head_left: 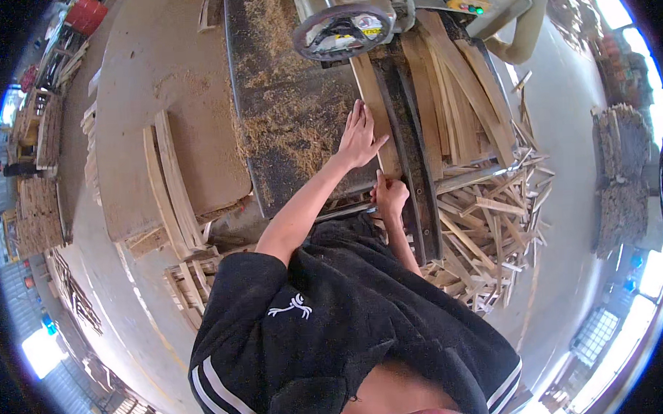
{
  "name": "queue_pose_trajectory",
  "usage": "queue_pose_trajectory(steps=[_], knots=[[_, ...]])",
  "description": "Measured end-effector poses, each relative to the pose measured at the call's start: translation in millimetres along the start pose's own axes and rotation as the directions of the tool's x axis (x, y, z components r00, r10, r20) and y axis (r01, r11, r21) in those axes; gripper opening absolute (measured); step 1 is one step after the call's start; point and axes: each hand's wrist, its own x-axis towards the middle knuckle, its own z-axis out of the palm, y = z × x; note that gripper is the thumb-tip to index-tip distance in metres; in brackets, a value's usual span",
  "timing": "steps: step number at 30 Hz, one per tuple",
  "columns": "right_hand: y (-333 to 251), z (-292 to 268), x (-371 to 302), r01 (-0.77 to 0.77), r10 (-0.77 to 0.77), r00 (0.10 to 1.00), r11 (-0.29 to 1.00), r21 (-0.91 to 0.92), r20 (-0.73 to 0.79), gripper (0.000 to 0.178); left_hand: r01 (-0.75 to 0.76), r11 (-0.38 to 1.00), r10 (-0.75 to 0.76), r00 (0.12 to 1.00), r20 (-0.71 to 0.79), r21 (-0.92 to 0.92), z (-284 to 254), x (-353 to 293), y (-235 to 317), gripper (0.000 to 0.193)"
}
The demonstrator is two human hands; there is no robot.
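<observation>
A long wooden board [371,96] lies lengthwise on the dark, sawdust-strewn machine table [299,106]. It runs beside a metal fence [419,175], and its far end passes under the machine's head with a round cover [344,33]. My left hand [360,139] rests on the board, fingers stretched forward and thumb spread to the right. Close to my body, my right hand [392,196] is at the board's near end. Its fingers are curled and its thumb points up along the wood. The hand hides part of that end.
Several cut boards [459,93] lie right of the fence. Below them is a heap of thin offcuts [493,230]. A brown side table [170,74] adjoins on the left, with two long strips [171,176] across its edge. A control box [467,3] with a lit green light stands at top right.
</observation>
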Motion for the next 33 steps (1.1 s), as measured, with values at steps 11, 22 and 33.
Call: queue_pose_trajectory(steps=[11,22,33], knots=[[-91,54,70,-0.131,0.131,0.991,0.991,-0.033,-0.001,0.046,0.442,0.897,-0.399,0.812,-0.425,0.002,-139,-94,-182,0.088],[-101,80,144,-0.03,0.033,0.98,0.999,-0.017,0.198,0.046,0.937,0.314,-0.62,0.078,-0.781,-0.156,-178,-268,-244,0.065],[-142,45,-57,0.865,-0.716,0.38,0.5,0.05,0.586,0.053,-0.176,-0.373,-0.688,0.711,0.144,-0.911,-152,-153,-102,0.057]])
